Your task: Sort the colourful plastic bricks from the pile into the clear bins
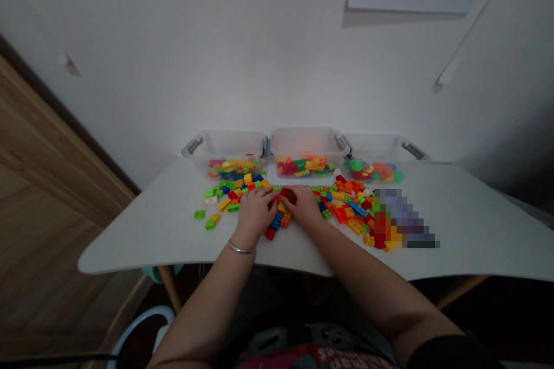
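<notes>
Silver bangle (pixel 241 248) on your left wrist. Your left hand (pixel 255 213) curls down, fingers close together, tips just beside the red plastic bricks (pixel 286 195) at centre, long axis hidden. Your right hand (pixel 305 207) is nearer, fingers curved over them; grip cannot be told from here.

A pixelated patch (pixel 404 218) hides the right end of the plastic brick pile (pixel 346 204) (its shapes lost).

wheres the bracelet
In the head view, the bracelet is on the person's left wrist, just behind the left hand, near the table's front edge.
</notes>
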`<control>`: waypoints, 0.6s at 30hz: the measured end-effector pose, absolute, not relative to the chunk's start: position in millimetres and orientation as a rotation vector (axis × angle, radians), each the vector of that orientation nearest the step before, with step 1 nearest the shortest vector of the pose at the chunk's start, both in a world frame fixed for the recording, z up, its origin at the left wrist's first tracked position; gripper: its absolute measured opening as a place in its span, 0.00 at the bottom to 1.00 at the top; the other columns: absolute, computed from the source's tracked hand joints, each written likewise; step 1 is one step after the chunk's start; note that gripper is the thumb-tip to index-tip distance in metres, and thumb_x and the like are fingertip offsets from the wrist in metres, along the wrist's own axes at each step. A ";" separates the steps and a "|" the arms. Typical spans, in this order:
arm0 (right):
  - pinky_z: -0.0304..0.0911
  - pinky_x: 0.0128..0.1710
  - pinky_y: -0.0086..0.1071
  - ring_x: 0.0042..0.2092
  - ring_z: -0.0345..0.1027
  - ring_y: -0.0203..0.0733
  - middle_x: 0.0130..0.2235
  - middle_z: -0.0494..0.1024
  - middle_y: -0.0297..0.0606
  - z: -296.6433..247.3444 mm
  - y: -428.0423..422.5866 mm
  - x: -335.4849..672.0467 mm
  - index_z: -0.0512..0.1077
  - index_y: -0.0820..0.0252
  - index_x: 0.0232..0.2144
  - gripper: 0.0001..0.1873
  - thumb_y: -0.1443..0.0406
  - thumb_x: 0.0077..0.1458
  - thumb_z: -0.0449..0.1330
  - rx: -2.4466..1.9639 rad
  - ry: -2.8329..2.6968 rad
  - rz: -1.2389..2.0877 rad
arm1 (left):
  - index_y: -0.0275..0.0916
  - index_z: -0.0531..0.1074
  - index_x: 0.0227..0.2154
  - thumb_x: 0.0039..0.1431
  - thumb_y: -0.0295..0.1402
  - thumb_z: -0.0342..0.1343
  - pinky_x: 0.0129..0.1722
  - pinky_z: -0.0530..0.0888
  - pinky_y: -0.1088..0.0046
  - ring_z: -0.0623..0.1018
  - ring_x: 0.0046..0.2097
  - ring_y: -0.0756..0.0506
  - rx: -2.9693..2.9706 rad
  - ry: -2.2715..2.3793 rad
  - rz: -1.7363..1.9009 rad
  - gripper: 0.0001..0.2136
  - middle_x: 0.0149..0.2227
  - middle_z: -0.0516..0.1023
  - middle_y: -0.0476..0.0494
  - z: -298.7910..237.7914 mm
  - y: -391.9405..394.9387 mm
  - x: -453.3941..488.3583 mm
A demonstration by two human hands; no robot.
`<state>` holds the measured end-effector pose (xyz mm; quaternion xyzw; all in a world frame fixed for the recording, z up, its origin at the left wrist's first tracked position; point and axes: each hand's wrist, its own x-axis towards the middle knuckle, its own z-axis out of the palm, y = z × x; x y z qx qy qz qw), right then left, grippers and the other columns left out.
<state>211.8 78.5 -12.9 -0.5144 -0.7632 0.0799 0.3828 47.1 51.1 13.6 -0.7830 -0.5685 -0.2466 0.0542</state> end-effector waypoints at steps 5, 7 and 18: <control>0.63 0.49 0.43 0.45 0.68 0.48 0.41 0.78 0.42 -8.8 74.4 211.6 0.74 0.57 0.40 0.11 0.64 0.53 0.61 -1.348 -1.908 0.221 | 0.46 0.77 0.47 0.62 0.36 0.52 0.54 0.68 0.57 0.74 0.53 0.40 -2.372 -1.733 -0.737 0.14 0.51 0.78 0.46 12.7 52.4 46.6; 0.63 0.48 0.43 0.44 0.68 0.48 0.40 0.77 0.41 -8.0 73.3 211.3 0.73 0.56 0.39 0.10 0.64 0.53 0.61 -1.360 -1.901 0.211 | 0.46 0.78 0.47 0.62 0.35 0.52 0.54 0.68 0.56 0.74 0.53 0.40 -2.371 -1.737 -0.736 0.14 0.51 0.78 0.46 12.5 52.7 46.4; 0.63 0.49 0.45 0.45 0.68 0.49 0.40 0.77 0.42 0.4 69.0 216.6 0.71 0.56 0.38 0.10 0.65 0.51 0.59 -1.223 -1.729 0.222 | 0.45 0.78 0.45 0.62 0.34 0.52 0.52 0.69 0.58 0.75 0.51 0.40 -2.374 -1.760 -0.708 0.13 0.50 0.79 0.45 19.3 47.9 47.7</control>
